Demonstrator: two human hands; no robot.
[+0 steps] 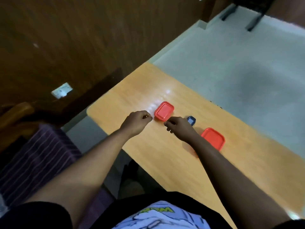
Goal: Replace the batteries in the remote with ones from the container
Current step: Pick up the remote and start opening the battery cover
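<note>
Two small containers with red lids stand on the orange table point(148, 83). One red-lidded container point(164, 111) is farther away, between my hands; the other red-lidded container point(213, 138) sits just right of my right wrist. A small dark blue object point(191, 120) lies behind my right hand, partly hidden; I cannot tell whether it is the remote. My left hand point(137, 122) is curled, fingertips pinched together just left of the far container. My right hand point(179, 128) is also curled, its fingertips close to that container's near corner. Nothing shows in either hand.
The table's left edge runs near my left forearm, with grey floor point(239, 63) beyond the far edge. A purple striped cloth point(41, 156) lies at lower left. Wooden panelling with a wall socket point(61, 90) stands to the left. Black furniture legs point(254, 19) are at top right.
</note>
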